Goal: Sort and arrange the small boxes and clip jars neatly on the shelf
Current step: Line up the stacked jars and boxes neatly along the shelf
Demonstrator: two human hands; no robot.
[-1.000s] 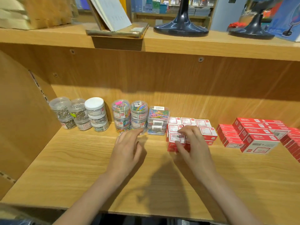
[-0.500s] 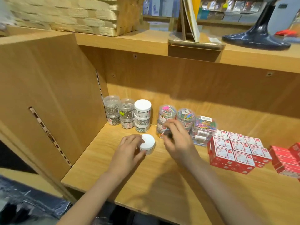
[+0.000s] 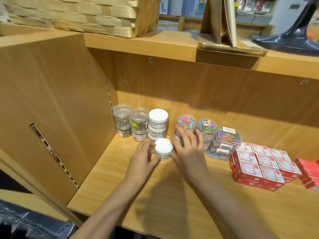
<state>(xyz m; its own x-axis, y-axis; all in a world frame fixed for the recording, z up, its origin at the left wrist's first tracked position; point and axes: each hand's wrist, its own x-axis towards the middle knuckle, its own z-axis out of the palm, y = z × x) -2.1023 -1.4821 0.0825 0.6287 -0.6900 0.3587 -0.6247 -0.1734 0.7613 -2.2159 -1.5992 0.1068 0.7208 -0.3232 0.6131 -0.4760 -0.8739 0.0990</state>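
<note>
Left hand gripping white-lidded jar on shelf, just before stacked white jars. Right hand curled round colourful clip stack. Risk: toppling either stack through a careless nudge.

Light brown wood grain all over the shelf. White lid on the small jar at the front. White lid too on the jar stack just behind that small jar. Clear jars of silver clips left of the white-lidded stack. Clear jars of rainbow clips, pink, green, yellow and blue, right of the small jar. Red boxes with white labels further right. Woven tan basket up above.
</note>
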